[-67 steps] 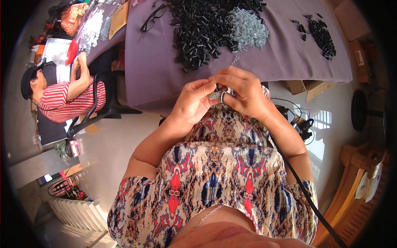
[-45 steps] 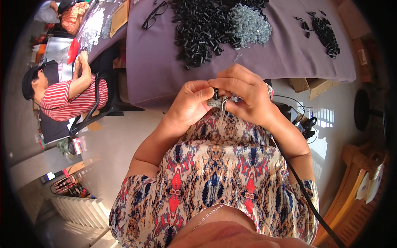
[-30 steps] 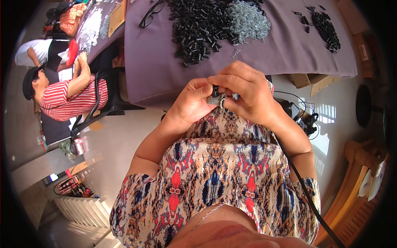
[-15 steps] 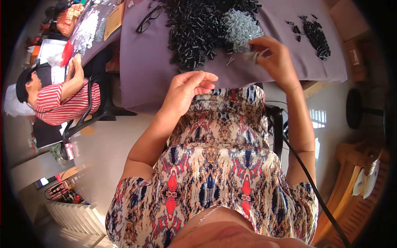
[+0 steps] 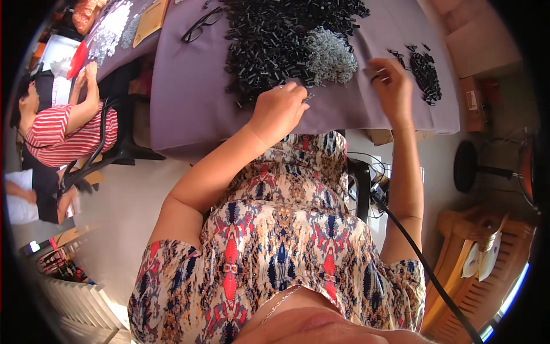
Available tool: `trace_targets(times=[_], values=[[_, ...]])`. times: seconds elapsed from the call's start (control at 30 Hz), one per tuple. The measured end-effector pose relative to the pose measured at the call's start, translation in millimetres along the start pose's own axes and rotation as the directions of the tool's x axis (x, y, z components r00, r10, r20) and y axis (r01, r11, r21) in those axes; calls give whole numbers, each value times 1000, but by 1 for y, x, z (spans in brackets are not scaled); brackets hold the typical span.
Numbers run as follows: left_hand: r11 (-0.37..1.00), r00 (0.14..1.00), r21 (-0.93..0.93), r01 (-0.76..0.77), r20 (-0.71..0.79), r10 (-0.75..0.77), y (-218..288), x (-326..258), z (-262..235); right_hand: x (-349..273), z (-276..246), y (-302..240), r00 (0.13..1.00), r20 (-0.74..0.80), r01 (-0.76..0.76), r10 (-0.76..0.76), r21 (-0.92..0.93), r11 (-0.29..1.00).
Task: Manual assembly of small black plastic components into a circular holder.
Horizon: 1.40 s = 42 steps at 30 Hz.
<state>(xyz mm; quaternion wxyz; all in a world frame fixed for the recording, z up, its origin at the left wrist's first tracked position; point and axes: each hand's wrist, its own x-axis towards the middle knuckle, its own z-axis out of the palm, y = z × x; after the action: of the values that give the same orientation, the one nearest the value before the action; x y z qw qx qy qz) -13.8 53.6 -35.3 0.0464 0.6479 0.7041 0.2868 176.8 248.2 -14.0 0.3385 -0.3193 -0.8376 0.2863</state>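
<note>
Left hand (image 5: 279, 112) curled at heap of small black plastic pieces (image 5: 275, 37), contents unclear; right hand (image 5: 389, 80) pinches small piece over purple-covered desk (image 5: 189, 97).

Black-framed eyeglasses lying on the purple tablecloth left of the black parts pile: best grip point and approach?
Probably pinch the bridge of the black-framed eyeglasses from straight above. They appear to lie flat on the purple tablecloth, apart from the pile of small black parts, with bare cloth around them. The bridge sits between the lenses, so fingers stay off the glass. The left hand is nearer than the right hand.
</note>
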Motion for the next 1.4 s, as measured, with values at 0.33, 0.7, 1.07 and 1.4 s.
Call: trace_targets(times=[0.33,0.7,1.07,1.4], values=[[1000,1000,-19,-12,-8,12,-10,-8,-6,-35,56,-55,920,336,181,-201,91,979],[998,994,65,-21,-106,28,-20,2,-26,-37,61,-63,902,360,232,-238,59,971],[986,993,129,-108,58,101,-24,9,-32,-42,60,-67,915,308,252,-259,65,966],[638,949,-704,311,191,-251,-13,1,-28,-50,60,-67,916,371,-361,155,590,722]])
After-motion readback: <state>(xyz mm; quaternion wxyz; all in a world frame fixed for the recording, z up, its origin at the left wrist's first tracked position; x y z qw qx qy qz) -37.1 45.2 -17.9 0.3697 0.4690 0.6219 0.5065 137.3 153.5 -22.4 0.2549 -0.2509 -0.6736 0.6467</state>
